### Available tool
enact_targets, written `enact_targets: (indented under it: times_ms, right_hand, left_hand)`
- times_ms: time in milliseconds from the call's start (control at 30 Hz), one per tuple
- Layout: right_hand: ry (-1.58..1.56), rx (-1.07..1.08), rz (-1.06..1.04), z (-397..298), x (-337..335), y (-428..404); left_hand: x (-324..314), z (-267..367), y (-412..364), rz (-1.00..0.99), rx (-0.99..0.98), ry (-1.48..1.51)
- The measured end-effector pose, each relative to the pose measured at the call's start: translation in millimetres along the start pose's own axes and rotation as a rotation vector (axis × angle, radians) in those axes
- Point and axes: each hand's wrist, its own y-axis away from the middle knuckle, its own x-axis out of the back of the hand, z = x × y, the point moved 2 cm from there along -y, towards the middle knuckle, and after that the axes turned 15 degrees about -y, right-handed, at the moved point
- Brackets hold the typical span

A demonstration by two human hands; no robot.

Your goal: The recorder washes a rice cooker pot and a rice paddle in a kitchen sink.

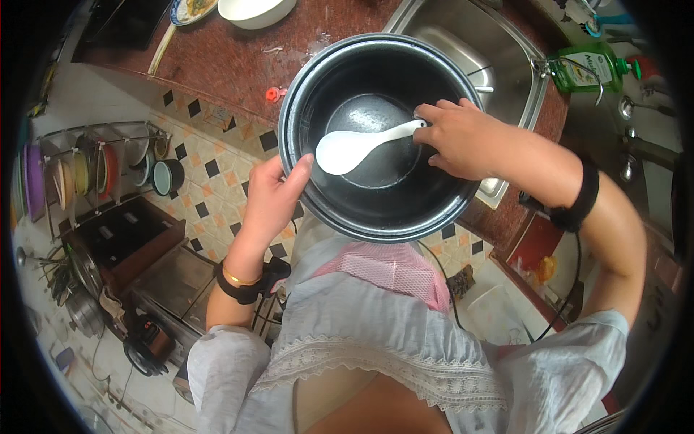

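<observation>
A round, dark metal inner pot of a rice cooker [374, 209] is held in front of me, its open top facing up. My left hand [279, 198] grips the pot's left rim, thumb on top. A white rice paddle [344, 152] lies over the pot's opening, its broad end to the left near my left thumb. The fingers of my right hand [461, 138] pinch the end of its handle above the pot's right side. The pot's inside looks wet, with a shine on its bottom.
Behind the pot is a red-brown countertop [227, 70] with a white bowl [255, 12], a plate of food [191, 10] and a small red cap [272, 94]. A steel sink [509, 38] adjoins it. Right of the sink stands a green soap bottle [588, 68]. A dish rack [100, 138] is at far left.
</observation>
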Motion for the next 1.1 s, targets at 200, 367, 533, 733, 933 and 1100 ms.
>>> enact_targets:
  times_ms: [200,367,533,733,933,1100]
  right_hand:
    - [0.380,-0.273,-0.373,7.9,-26.1,-54.3]
    - [0.408,-0.187,-0.481,2.6,-39.3,-76.4]
    - [0.263,-0.148,-0.344,-15.7,-2.6,-54.1]
    - [-0.192,-0.143,-0.032,0.2,2.4,-11.1]
    - [-0.216,-0.196,0.172,1.4,-0.8,4.0]
    - [-0.337,-0.113,0.118,-4.3,-2.8,4.5]
  left_hand:
    - [-3.9,-6.0,-3.9,0.022,-0.075,-0.024]
    - [-4.7,-4.1,-5.2,0.070,-0.165,-0.041]
    - [-0.9,-3.2,-8.1,0.028,-0.189,-0.044]
    - [0.3,-5.7,-9.8,-0.009,-0.205,-0.049]
    - [0.6,-5.2,-10.1,-0.036,-0.182,-0.046]
    - [-0.1,-7.1,-10.3,-0.025,-0.187,-0.089]
